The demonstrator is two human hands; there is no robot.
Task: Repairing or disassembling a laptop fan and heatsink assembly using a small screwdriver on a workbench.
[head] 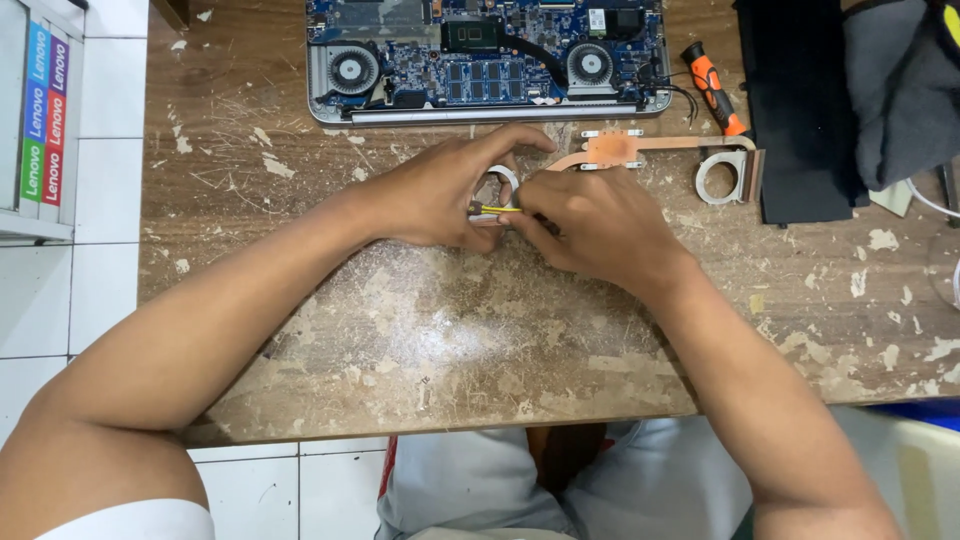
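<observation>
My left hand (445,195) and my right hand (590,222) meet over the worn wooden table (420,330). Between them lies the left end of a copper heat pipe assembly (625,150), a white ring-shaped fan frame (503,180) that my left fingers curl around. My right hand grips a thin yellow-handled tool (497,209), its tip pointing left into that frame. The copper pipe runs right to a second white ring frame (722,176). Behind the hands lies an opened laptop (490,60) with its blue board and two fans showing.
An orange-handled screwdriver (712,88) lies right of the laptop. A black panel (795,110) and a grey cloth bag (900,90) sit at the back right. Boxes (40,120) stand on the white tiled floor at left.
</observation>
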